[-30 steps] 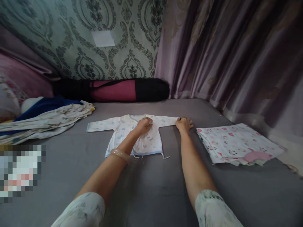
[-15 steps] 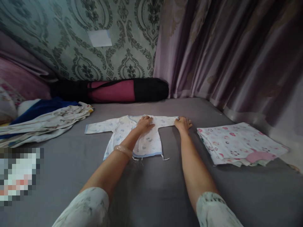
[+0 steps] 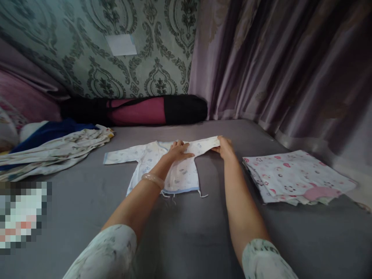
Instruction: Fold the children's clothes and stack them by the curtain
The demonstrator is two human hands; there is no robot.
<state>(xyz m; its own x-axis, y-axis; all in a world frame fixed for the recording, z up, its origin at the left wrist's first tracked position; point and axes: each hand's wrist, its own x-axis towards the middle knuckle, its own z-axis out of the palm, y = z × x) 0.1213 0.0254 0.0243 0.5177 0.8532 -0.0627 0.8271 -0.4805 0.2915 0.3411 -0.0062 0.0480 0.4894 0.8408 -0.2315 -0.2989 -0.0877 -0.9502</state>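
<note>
A small white baby shirt [image 3: 151, 162] with blue trim lies spread on the grey bed sheet [image 3: 186, 232]. My left hand [image 3: 178, 151] rests flat on the shirt's chest near the right shoulder, fingers stretched out. My right hand [image 3: 224, 147] pinches the cuff of the shirt's right sleeve and holds it lifted a little off the sheet. The left sleeve lies flat, pointing left.
A folded stack of pink-patterned cloths [image 3: 293, 176] lies to the right. A heap of loose clothes [image 3: 55, 149] sits at the left. A black and pink rolled bag [image 3: 139, 110] lies against the patterned wall. Purple curtains [image 3: 276, 66] hang at the right.
My right hand has closed on the sleeve cuff and raised it off the sheet, moving it slightly leftward. My left hand stayed pressed on the shirt.
</note>
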